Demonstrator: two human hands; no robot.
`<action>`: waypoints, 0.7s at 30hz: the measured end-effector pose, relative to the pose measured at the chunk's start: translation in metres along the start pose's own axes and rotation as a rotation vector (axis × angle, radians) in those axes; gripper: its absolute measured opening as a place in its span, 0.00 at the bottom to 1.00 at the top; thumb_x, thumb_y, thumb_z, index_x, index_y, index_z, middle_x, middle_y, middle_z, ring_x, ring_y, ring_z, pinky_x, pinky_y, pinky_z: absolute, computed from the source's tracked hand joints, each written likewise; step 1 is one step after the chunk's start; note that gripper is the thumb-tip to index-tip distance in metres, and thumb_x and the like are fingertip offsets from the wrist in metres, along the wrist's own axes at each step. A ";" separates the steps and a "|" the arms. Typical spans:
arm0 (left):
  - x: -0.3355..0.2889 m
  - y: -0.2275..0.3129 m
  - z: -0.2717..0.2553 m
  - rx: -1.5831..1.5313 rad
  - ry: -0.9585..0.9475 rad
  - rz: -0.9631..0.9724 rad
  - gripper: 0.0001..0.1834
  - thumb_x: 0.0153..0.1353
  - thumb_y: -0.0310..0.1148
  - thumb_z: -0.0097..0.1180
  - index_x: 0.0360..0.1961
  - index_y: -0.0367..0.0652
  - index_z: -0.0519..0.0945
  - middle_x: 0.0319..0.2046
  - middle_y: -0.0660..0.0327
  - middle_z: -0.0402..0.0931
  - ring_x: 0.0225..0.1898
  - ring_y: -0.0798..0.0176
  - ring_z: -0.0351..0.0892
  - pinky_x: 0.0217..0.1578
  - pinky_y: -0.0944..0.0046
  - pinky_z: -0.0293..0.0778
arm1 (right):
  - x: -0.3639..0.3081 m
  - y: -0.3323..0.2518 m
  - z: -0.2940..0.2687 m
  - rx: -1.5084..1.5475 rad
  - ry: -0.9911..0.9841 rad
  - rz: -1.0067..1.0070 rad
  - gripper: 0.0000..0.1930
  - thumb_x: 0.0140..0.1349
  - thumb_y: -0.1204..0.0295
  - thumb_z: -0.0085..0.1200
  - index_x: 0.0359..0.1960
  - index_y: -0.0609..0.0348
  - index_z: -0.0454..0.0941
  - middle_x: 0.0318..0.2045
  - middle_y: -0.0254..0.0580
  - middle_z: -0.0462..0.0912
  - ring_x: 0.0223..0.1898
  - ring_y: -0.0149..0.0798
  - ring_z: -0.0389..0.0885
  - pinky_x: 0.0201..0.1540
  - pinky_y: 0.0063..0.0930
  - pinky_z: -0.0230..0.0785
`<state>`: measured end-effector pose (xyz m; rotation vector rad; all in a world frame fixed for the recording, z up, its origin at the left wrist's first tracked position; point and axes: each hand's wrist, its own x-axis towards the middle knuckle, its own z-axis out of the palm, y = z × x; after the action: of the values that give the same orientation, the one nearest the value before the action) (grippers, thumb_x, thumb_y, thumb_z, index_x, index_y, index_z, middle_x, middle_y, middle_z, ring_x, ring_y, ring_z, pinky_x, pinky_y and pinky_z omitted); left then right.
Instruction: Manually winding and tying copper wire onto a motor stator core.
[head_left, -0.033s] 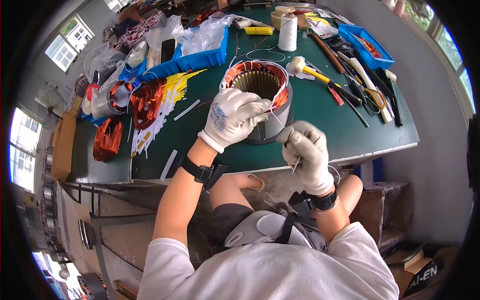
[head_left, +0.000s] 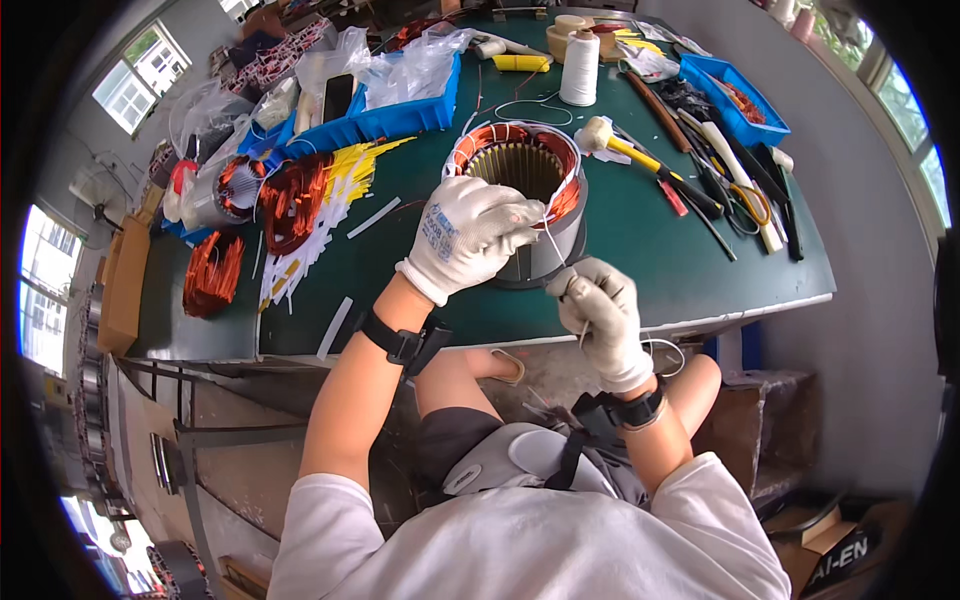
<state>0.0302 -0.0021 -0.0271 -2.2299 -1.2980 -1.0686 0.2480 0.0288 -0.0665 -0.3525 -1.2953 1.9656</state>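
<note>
A motor stator (head_left: 556,246) stands upright on the green table in front of me. Its copper windings (head_left: 487,141) ring the top, with white cord laced round them. My left hand (head_left: 468,232), in a white work glove, is closed at the near rim, thumb and fingertips pinching the cord where it leaves the windings. From there the white cord (head_left: 553,243) runs straight to my right hand (head_left: 602,318). That gloved hand is closed on the cord, nearer to me and lower. A loop of cord hangs beside the right wrist.
A cord spool (head_left: 580,68) stands behind the stator. Right of it lie a mallet (head_left: 640,152), scissors (head_left: 750,203) and a blue bin (head_left: 733,103). To the left are copper coils (head_left: 213,275), yellow and white strips (head_left: 330,205) and a blue tray (head_left: 400,117).
My right hand has moved slightly left, and its grip on the cord shows more clearly. My left hand stays at the stator rim.
</note>
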 end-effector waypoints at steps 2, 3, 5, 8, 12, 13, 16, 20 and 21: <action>0.002 0.002 -0.004 -0.055 -0.059 -0.038 0.16 0.50 0.31 0.69 0.42 0.48 0.82 0.35 0.61 0.84 0.34 0.55 0.82 0.37 0.56 0.74 | 0.005 0.004 -0.001 -0.083 -0.021 0.043 0.16 0.67 0.63 0.53 0.35 0.68 0.77 0.17 0.26 0.65 0.17 0.19 0.57 0.20 0.17 0.47; 0.005 0.004 -0.006 -0.057 -0.049 -0.018 0.16 0.50 0.31 0.69 0.42 0.48 0.82 0.35 0.61 0.84 0.34 0.55 0.82 0.37 0.56 0.74 | 0.007 0.006 -0.001 -0.073 0.010 0.024 0.16 0.67 0.63 0.53 0.35 0.68 0.77 0.17 0.26 0.65 0.17 0.19 0.57 0.20 0.17 0.47; 0.008 0.014 -0.011 -0.158 -0.116 -0.344 0.22 0.49 0.34 0.72 0.45 0.45 0.80 0.36 0.58 0.84 0.37 0.53 0.83 0.42 0.56 0.75 | 0.009 0.010 0.001 -0.066 0.001 0.040 0.11 0.67 0.69 0.49 0.38 0.66 0.79 0.18 0.22 0.66 0.19 0.17 0.56 0.22 0.17 0.47; 0.017 0.031 -0.010 0.071 -0.225 -0.392 0.21 0.53 0.41 0.69 0.45 0.43 0.81 0.37 0.54 0.83 0.42 0.49 0.82 0.47 0.53 0.75 | 0.008 0.018 0.005 -0.099 -0.059 0.040 0.12 0.68 0.68 0.49 0.39 0.65 0.80 0.18 0.21 0.67 0.19 0.17 0.56 0.23 0.16 0.47; 0.032 0.045 -0.012 0.247 -0.365 -0.417 0.16 0.58 0.42 0.63 0.42 0.43 0.82 0.34 0.52 0.82 0.39 0.46 0.82 0.42 0.51 0.77 | 0.007 0.024 0.013 -0.118 -0.038 0.012 0.12 0.69 0.67 0.50 0.40 0.63 0.80 0.22 0.23 0.71 0.23 0.17 0.61 0.25 0.16 0.53; 0.036 0.045 -0.013 0.262 -0.455 -0.469 0.16 0.59 0.43 0.62 0.42 0.43 0.82 0.34 0.52 0.82 0.38 0.46 0.83 0.41 0.51 0.78 | 0.007 0.025 0.016 -0.212 -0.048 -0.008 0.11 0.69 0.68 0.49 0.40 0.64 0.80 0.26 0.25 0.74 0.27 0.18 0.65 0.30 0.17 0.59; 0.044 0.043 -0.018 0.245 -0.564 -0.489 0.15 0.63 0.44 0.56 0.41 0.44 0.83 0.34 0.51 0.83 0.35 0.48 0.84 0.38 0.52 0.79 | 0.007 0.022 0.023 -0.243 -0.049 0.026 0.11 0.69 0.70 0.48 0.40 0.64 0.80 0.29 0.26 0.76 0.30 0.19 0.65 0.33 0.18 0.62; 0.045 0.046 -0.013 0.481 -0.559 -0.308 0.13 0.64 0.42 0.55 0.33 0.44 0.82 0.27 0.53 0.83 0.28 0.50 0.84 0.31 0.53 0.79 | 0.003 0.018 0.029 -0.284 -0.001 -0.082 0.11 0.68 0.70 0.48 0.41 0.65 0.79 0.28 0.32 0.77 0.31 0.23 0.69 0.34 0.22 0.65; 0.045 0.046 -0.011 0.480 -0.562 -0.296 0.13 0.64 0.42 0.55 0.33 0.44 0.82 0.27 0.53 0.83 0.28 0.50 0.84 0.31 0.53 0.79 | 0.003 0.019 0.031 -0.378 -0.004 -0.150 0.11 0.68 0.71 0.47 0.42 0.66 0.79 0.28 0.35 0.77 0.31 0.25 0.71 0.35 0.24 0.66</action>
<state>0.0776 -0.0063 0.0172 -2.0564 -1.9120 -0.1429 0.2201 0.0061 -0.0688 -0.4195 -1.6476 1.5947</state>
